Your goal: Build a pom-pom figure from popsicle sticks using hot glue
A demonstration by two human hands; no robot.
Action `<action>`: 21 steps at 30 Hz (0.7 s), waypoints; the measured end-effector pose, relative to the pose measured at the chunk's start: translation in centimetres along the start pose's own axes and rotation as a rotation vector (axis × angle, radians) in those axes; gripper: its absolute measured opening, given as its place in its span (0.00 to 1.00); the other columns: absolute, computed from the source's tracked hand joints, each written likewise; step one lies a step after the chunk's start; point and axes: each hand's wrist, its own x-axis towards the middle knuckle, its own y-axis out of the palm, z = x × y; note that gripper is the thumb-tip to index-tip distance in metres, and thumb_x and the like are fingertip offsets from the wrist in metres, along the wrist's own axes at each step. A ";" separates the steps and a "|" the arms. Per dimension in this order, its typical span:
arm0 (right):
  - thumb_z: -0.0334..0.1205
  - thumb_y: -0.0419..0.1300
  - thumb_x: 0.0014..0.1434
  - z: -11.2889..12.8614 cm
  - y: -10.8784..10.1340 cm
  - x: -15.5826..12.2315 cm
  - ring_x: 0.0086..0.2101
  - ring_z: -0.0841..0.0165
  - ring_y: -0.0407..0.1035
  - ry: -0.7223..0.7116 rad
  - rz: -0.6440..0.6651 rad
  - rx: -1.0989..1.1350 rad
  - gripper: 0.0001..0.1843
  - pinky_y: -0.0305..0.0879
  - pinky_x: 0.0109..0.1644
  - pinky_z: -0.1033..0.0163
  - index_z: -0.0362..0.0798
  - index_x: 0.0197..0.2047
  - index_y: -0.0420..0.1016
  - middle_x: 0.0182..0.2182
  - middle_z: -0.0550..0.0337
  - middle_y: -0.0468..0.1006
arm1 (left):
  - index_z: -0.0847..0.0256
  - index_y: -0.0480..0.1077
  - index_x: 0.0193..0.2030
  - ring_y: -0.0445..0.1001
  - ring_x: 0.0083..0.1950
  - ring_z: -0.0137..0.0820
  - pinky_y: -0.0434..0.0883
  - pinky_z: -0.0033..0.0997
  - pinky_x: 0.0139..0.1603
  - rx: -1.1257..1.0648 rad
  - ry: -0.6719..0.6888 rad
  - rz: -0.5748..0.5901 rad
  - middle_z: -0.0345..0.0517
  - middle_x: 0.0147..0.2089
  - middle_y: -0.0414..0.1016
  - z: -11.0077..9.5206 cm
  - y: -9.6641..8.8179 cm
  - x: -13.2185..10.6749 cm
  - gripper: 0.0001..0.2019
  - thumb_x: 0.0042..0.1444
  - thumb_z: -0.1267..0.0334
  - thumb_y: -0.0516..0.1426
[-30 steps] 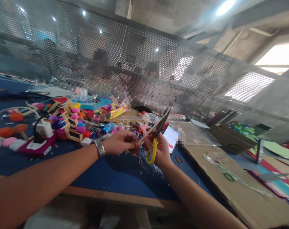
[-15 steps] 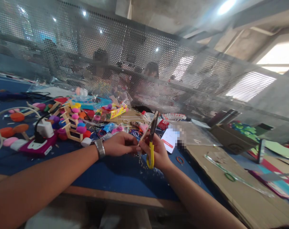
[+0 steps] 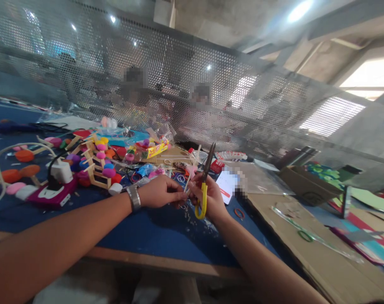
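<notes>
A thin pale stick (image 3: 189, 180) slants upward between my hands. My left hand (image 3: 160, 192), with a metal-banded watch (image 3: 134, 197) at the wrist, pinches its lower end. Yellow-handled scissors (image 3: 205, 192) rest in my right hand (image 3: 212, 198), their dark blades together and pointing up and away. The fingertips of my right hand are close to the stick; whether they also grip it I cannot tell. Small pale scraps (image 3: 207, 226) lie on the blue tabletop (image 3: 166, 240) below my hands.
Left of my hands are coloured pompom-like pieces on wooden sticks (image 3: 96, 169) and a magenta power strip (image 3: 52, 194) with a white plug. A phone (image 3: 226, 185) lies past my right hand. Cardboard (image 3: 306, 228) covers the right side. A perforated metal screen (image 3: 166, 63) stands behind, people beyond it.
The scissor blades have swung slightly right, away from the stick, so a gap now shows between them. The stick's tip has moved a little left. My left hand has barely moved.
</notes>
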 end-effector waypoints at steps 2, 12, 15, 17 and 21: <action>0.54 0.76 0.44 0.0 0.2 -0.1 0.17 0.75 0.59 -0.006 0.009 -0.019 0.25 0.55 0.18 0.68 0.52 0.33 0.66 0.19 0.71 0.67 | 0.64 0.76 0.30 0.78 0.29 0.29 0.73 0.26 0.33 -0.011 -0.022 0.027 0.44 0.28 0.80 -0.2 0.1 -0.1 0.21 0.55 0.44 0.64; 0.50 0.77 0.44 0.1 0.2 -0.1 0.21 0.73 0.64 -0.068 0.010 0.015 0.28 0.64 0.23 0.66 0.54 0.42 0.68 0.23 0.71 0.68 | 0.65 0.77 0.30 0.77 0.28 0.27 0.76 0.29 0.34 -0.290 -0.065 -0.019 0.42 0.28 0.80 -0.6 -0.3 0.1 0.19 0.51 0.47 0.68; 0.49 0.77 0.44 0.1 0.1 -0.2 0.24 0.70 0.67 -0.097 0.017 -0.025 0.26 0.68 0.27 0.64 0.53 0.39 0.68 0.24 0.70 0.69 | 0.65 0.77 0.30 0.76 0.25 0.25 0.75 0.28 0.33 -0.283 -0.063 0.018 0.41 0.27 0.80 -0.5 -0.4 0.1 0.18 0.52 0.48 0.68; 0.50 0.77 0.45 0.1 0.0 -0.2 0.26 0.68 0.69 -0.120 0.028 -0.051 0.25 0.70 0.30 0.62 0.53 0.39 0.67 0.25 0.68 0.70 | 0.65 0.77 0.30 0.75 0.24 0.24 0.75 0.27 0.32 -0.276 -0.076 0.048 0.41 0.27 0.80 -0.6 -0.5 0.0 0.18 0.52 0.49 0.68; 0.48 0.76 0.47 0.0 -0.1 -0.4 0.29 0.67 0.71 -0.183 0.016 -0.090 0.23 0.70 0.33 0.61 0.53 0.38 0.67 0.27 0.66 0.73 | 0.65 0.77 0.31 0.75 0.23 0.23 0.75 0.27 0.34 -0.310 -0.110 0.084 0.42 0.28 0.81 -0.5 -0.6 0.0 0.20 0.51 0.47 0.69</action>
